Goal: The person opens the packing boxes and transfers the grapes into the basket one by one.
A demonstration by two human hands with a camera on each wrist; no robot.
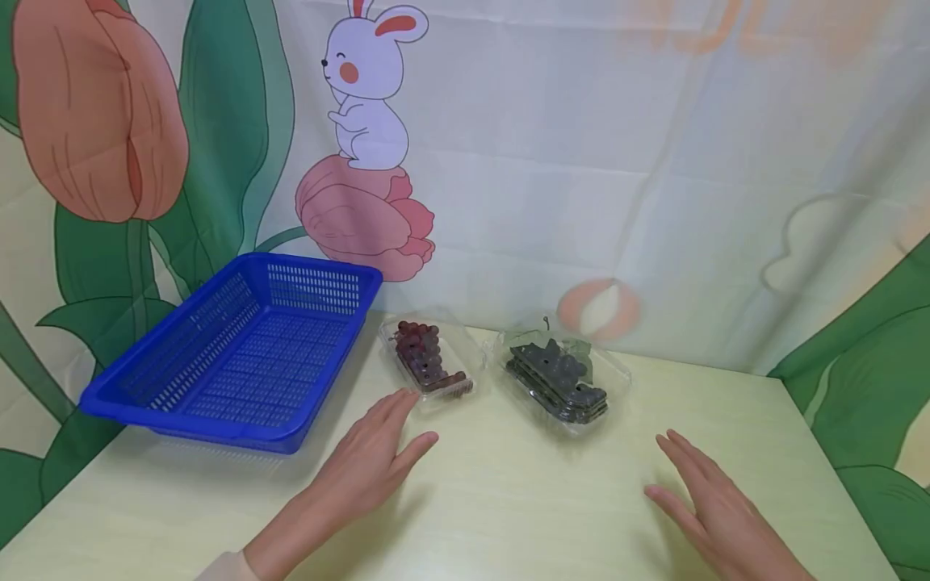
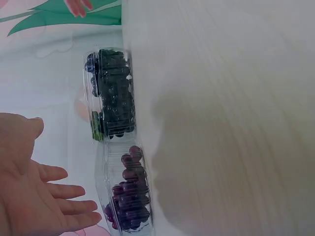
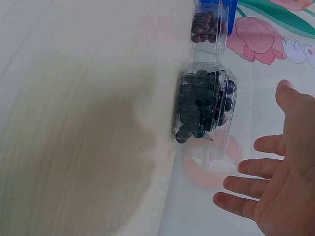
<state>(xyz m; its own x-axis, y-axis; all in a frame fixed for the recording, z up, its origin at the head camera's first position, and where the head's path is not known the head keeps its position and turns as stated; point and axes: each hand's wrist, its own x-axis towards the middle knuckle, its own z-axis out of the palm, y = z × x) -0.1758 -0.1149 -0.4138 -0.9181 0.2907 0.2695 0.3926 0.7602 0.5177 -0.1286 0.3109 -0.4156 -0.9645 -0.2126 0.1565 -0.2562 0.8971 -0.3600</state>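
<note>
Two clear plastic boxes of grapes stand side by side toward the back of the table. Reddish-purple grapes (image 1: 420,351) fill part of the left box; dark, nearly black grapes (image 1: 555,371) with a green leaf (image 1: 580,352) are in the right one. My left hand (image 1: 366,460) hovers just in front of the red grapes' box, fingers extended and holding nothing. Over the right side of the table is my right hand (image 1: 719,508), fingers spread and apart from the dark grapes' box. Both boxes also show in the left wrist view, the dark grapes (image 2: 115,93) above the red grapes (image 2: 130,196).
A blue plastic basket (image 1: 320,432) with slotted walls stands at the left of the pale table (image 1: 523,516). Behind the table hangs a white cloth (image 1: 523,161) printed with tulips and a rabbit. The table's right edge lies beyond my right hand.
</note>
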